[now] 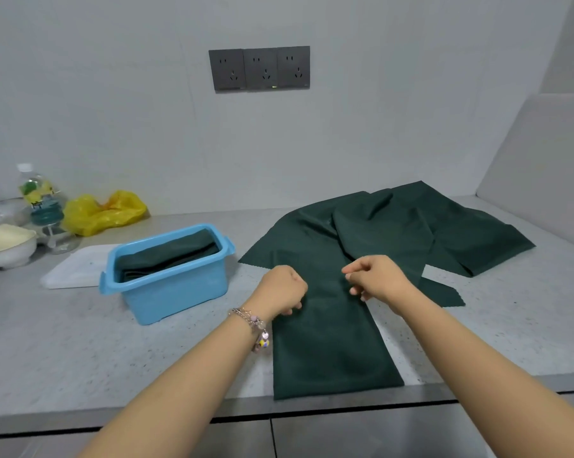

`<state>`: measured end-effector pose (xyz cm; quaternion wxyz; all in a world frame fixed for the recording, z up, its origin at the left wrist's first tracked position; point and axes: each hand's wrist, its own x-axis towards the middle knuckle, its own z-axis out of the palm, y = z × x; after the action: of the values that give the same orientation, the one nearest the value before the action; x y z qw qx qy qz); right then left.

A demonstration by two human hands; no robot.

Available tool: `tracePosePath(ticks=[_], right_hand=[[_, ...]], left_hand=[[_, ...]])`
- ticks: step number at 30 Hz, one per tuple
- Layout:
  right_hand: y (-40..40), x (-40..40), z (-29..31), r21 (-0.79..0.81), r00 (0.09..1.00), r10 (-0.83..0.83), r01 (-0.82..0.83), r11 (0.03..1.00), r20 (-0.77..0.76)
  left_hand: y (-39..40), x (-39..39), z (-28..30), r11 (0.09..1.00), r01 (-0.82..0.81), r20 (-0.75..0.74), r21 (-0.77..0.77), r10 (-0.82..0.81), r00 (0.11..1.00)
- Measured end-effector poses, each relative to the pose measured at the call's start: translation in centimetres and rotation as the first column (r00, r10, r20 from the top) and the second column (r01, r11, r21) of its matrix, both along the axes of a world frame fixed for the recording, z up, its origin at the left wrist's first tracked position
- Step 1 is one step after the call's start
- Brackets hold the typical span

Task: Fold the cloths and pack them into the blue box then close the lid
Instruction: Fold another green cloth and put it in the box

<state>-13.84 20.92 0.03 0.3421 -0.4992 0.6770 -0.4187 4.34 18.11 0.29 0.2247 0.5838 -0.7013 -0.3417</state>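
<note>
Head view: a folded green cloth (332, 345) is laid on the counter (81, 352), its edges pinched by the left hand (280, 289) and right hand (376, 278). Left of it, folded cloths are held in the box (166, 289); more cloths (444, 233) are spread behind.

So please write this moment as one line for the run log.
step: folding | left hand, right hand: gripping green cloth on counter | blue box: open, folded cloth inside
</note>
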Motion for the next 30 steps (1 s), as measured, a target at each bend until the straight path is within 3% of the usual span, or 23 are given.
tracePosePath(ticks=[4, 10, 19, 22, 25, 30], right_hand=[[-0.6, 0.1, -1.6, 0.111, 0.996, -0.045, 0.036, 0.993, 0.079], [-1.9, -0.5, -4.0, 0.120, 0.987, -0.159, 0.154, 0.981, 0.030], [-4.2, -0.1, -3.6, 0.221, 0.959, -0.279, 0.261, 0.940, 0.051], [-4.2, -0.5, -3.4, 0.234, 0.945, -0.274, 0.230, 0.945, 0.179], [-3.7, -0.9, -3.2, 0.212, 0.909, -0.231, 0.164, 0.963, 0.347], [-2.4, -1.8, -2.8, 0.145, 0.846, -0.112, 0.042, 0.989, 0.521]], left_hand=[[-0.5, -0.5, -2.0, 0.992, -0.111, 0.021, -0.060, 0.112, 0.993], [-1.3, 0.2, -4.2, 0.965, -0.227, -0.022, -0.133, 0.226, 0.974], [-4.7, 0.3, -4.3, 0.917, -0.391, -0.155, 0.078, 0.399, 0.904], [-5.2, 0.7, -4.5, 0.903, -0.414, -0.226, 0.118, 0.430, 0.874], [-5.1, 0.8, -4.6, 0.882, -0.419, -0.387, 0.217, 0.471, 0.793], [-3.9, 1.8, -4.3, 0.919, -0.278, -0.637, 0.281, 0.395, 0.662]])
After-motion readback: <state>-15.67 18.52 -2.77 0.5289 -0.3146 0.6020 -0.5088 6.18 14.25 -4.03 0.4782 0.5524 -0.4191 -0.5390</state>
